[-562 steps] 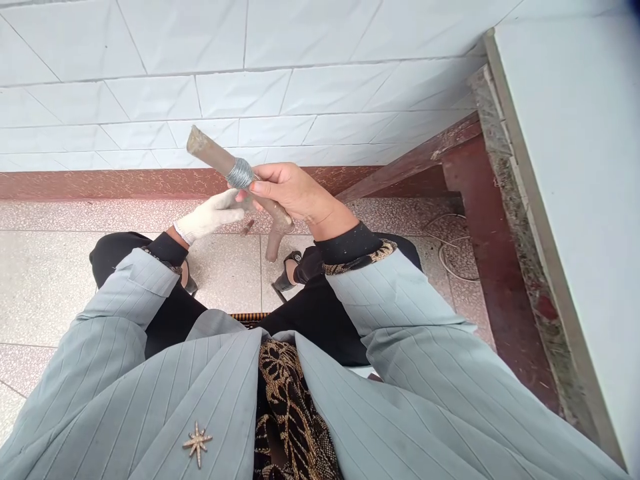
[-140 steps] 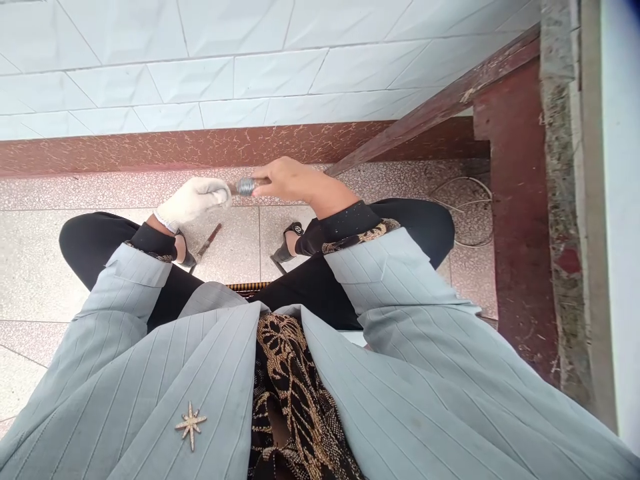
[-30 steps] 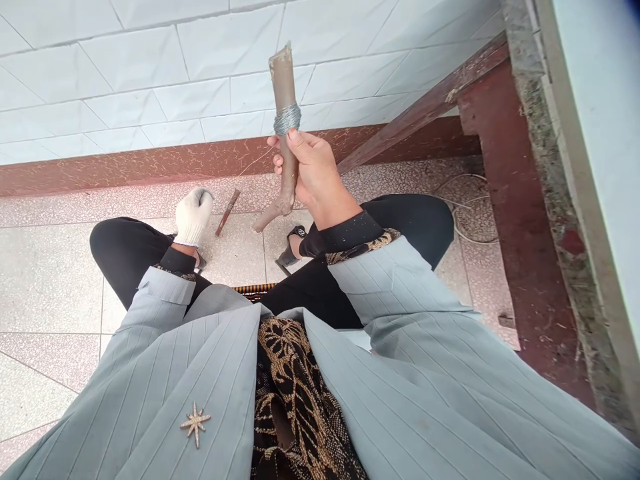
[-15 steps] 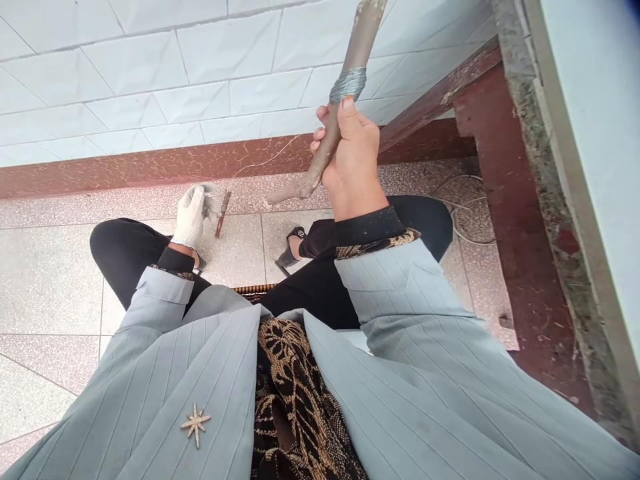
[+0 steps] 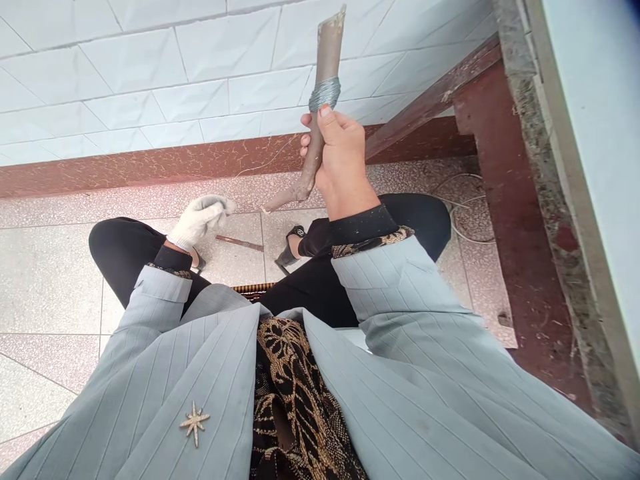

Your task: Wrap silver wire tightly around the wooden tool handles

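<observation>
The stick (image 5: 313,150) is grey-brown, the wire (image 5: 324,92) around it silvery. Left of the stick, the glove (image 5: 195,221) is off-white; below the stick, the jacket (image 5: 200,360) is blue-grey, thinly striped, the top (image 5: 305,393) black with gold patterns. Behind the stick, the wall (image 5: 125,57) is white, the skirting (image 5: 165,160) red-brown veined cream.

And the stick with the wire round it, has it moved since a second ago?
Yes. The stick, held in the right hand, is further right and a little higher in view, nearer the red-brown wooden frame.
</observation>
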`<state>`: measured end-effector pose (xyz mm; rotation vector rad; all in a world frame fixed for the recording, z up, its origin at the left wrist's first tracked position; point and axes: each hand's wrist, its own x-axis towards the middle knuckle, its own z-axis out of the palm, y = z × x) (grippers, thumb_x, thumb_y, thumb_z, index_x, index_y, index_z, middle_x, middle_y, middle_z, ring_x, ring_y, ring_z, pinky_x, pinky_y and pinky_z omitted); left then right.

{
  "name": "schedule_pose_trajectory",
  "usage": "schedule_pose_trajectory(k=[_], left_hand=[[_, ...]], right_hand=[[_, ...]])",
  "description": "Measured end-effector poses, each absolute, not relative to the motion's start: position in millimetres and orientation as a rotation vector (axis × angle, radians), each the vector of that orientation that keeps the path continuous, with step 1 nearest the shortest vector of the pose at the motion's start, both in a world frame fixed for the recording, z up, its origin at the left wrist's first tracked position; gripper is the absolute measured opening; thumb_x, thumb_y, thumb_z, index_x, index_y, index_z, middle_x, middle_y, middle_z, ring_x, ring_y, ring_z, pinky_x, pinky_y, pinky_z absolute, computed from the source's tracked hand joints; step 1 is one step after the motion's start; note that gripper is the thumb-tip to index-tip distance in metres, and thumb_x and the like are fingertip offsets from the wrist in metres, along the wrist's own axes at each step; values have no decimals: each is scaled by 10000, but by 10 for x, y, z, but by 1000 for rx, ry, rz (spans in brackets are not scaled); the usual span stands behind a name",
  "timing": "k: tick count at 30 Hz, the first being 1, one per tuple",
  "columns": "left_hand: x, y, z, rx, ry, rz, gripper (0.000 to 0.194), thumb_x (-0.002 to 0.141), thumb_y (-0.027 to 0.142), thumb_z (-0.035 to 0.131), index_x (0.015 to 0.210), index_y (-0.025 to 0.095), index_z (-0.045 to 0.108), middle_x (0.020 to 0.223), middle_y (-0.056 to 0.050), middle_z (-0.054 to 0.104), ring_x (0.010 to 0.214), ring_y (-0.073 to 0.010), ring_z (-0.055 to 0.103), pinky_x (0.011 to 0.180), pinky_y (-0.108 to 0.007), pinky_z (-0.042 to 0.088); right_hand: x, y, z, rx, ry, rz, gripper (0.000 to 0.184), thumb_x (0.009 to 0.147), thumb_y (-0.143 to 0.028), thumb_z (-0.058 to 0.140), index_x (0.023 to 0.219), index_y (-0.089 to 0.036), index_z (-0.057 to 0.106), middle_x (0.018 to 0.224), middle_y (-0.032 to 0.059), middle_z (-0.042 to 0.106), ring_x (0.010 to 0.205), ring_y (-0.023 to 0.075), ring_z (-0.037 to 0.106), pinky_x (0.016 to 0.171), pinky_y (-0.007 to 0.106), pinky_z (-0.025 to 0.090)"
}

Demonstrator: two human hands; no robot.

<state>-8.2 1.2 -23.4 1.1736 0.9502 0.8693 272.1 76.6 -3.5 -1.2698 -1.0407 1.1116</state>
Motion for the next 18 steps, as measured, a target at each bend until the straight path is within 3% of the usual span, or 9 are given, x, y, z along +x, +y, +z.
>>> schedule_pose_trajectory(k=[6,11,15,18], left_hand=[[-66,19,-247,1121,915,892,385,734,461,905,866,145,731,743,-16,687,620,-86,594,611,-215,485],[-28,-3,-191,1100,953,856,434,771,532,876,882,137,735,542,61,493,427,-35,308,422,-221,202],[0,-27,-167,1118,1024,804,451,762,546,871,923,142,753,494,83,428,413,-39,267,428,-237,152],[43,-39,-143,1114,1059,753,416,746,509,867,889,138,746,513,75,457,436,-41,298,446,-232,187]], right_hand=[[2703,773,-93,-1241,-1088,1183,572,664,-896,690,947,-399,692,1168,50,757,1064,361,644,830,572,536],[2631,754,-90,-1227,-1143,1214,494,700,-772,761,966,-374,640,1126,33,762,917,308,653,737,517,561],[2452,623,-42,-1123,-1115,1339,429,694,-435,858,1022,-276,633,1149,41,757,651,157,542,618,393,559],[2291,480,6,-1098,-1298,1445,334,778,-354,834,1022,-226,646,1106,60,757,671,125,560,590,324,564]])
